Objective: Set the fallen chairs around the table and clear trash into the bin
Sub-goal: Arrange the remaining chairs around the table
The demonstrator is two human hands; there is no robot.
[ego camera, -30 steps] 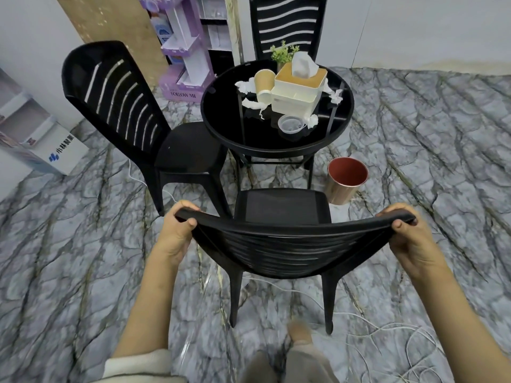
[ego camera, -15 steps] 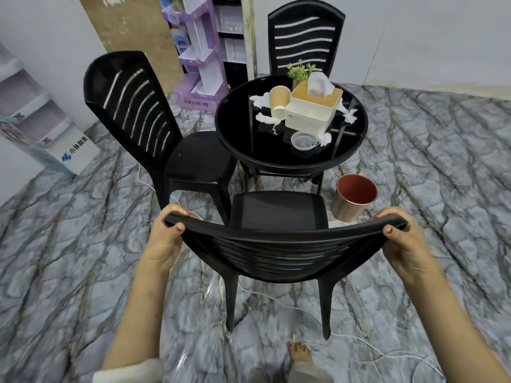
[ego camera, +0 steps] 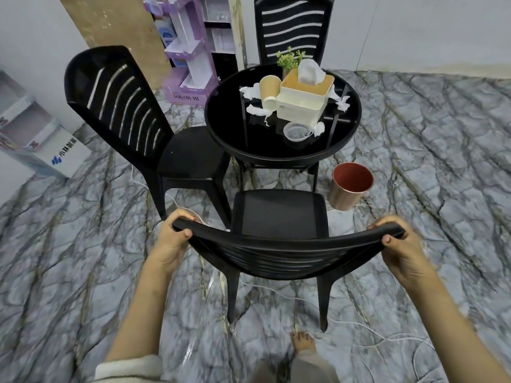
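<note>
A black plastic chair (ego camera: 280, 214) stands upright in front of me, its seat facing the round black table (ego camera: 265, 153). My left hand (ego camera: 172, 241) grips the left end of its backrest top and my right hand (ego camera: 401, 250) grips the right end. Two more black chairs stand upright: one at the table's left (ego camera: 121, 111), one behind it (ego camera: 293, 26). On the table lie a tipped paper cup (ego camera: 269, 88), crumpled tissues (ego camera: 255, 110), a clear plastic lid (ego camera: 296, 131) and a cream tissue box (ego camera: 302, 98). A copper bin (ego camera: 349, 189) stands on the floor right of the table.
A purple display stand (ego camera: 188, 59) and a white shelf unit (ego camera: 33, 134) stand by the wall at left. White cables (ego camera: 367, 330) trail over the marble floor near my foot (ego camera: 302, 341). A small green plant (ego camera: 289, 58) sits behind the tissue box.
The chair in my hands has shifted slightly closer to the table, and my view has tilted up. Both hands kept their grip on the backrest.
</note>
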